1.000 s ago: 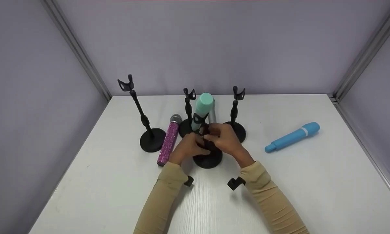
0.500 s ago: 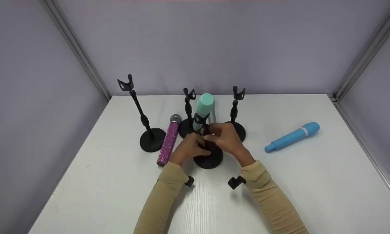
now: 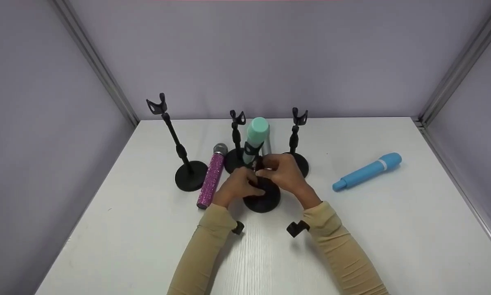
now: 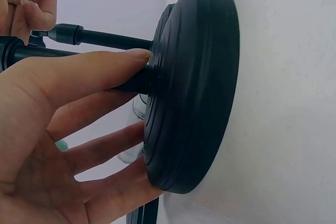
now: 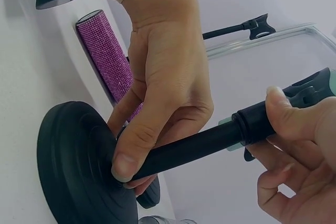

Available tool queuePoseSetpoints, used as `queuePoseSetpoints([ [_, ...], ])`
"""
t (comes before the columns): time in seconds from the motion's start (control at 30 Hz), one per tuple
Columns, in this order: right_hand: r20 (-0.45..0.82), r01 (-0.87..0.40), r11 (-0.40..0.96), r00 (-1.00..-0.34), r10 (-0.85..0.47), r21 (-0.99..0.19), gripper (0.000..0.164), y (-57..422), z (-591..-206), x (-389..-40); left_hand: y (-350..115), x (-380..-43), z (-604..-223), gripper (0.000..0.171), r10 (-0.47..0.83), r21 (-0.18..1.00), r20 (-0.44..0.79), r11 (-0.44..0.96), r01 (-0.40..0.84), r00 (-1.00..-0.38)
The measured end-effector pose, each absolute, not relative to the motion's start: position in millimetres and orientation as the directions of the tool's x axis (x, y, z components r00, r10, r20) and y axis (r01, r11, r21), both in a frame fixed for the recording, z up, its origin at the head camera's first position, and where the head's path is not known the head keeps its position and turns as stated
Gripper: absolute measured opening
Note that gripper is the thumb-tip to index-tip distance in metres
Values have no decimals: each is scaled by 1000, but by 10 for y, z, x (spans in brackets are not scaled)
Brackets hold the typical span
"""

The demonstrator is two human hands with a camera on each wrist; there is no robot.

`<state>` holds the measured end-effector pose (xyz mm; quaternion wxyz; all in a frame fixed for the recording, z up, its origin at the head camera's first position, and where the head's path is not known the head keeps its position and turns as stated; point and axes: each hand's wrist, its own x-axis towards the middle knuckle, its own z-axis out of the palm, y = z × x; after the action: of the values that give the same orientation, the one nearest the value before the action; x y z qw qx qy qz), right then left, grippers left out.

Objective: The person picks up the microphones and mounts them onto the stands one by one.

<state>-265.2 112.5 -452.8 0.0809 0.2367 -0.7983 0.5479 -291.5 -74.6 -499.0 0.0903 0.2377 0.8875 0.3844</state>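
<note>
A mint-green microphone rests in the clip of the nearest black microphone stand, its thick end up and tilted. My left hand grips that stand's pole low down, thumb and fingers around it just above the round base. Higher up, my right hand pinches the collar below the clip between thumb and fingers. The right wrist view shows the bare pole between both hands. The base stands upright on the white table.
Another black stand is at the left, with two more behind the hands, one on each side. A pink glittery microphone lies left of the left hand. A blue microphone lies to the right. A silvery rod-like thing shows behind the mint-green microphone.
</note>
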Motion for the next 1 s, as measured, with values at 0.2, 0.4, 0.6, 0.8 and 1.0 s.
queuePoseSetpoints([
  [0.2, 378, -478, 328, -867, -323, -815, 24, 1160, -4539, -2662, -743, -2919, -4993, 21, 501, 738, 23, 575, 353, -865],
  [0.4, 372, -497, 329, -849, -375, -803, 26, 1253, -4535, -2666, -736, -2903, -4962, 17, 508, 735, -2, 585, 343, -861],
  [0.6, 361, -499, 332, -844, -398, -800, 29, 1398, -4515, -2638, -762, -2902, -4926, 30, 485, 721, -50, 623, 305, -873],
  [0.8, 262, -446, 409, -863, -431, -796, 40, 1454, -4623, -2622, -854, -2890, -4874, 43, 446, 714, -92, 653, 253, -890],
  [1.0, 219, -460, 505, -858, -465, -730, 45, 1446, -4760, -2617, -898, -2868, -4841, 60, 441, 680, -147, 695, 234, -886],
])
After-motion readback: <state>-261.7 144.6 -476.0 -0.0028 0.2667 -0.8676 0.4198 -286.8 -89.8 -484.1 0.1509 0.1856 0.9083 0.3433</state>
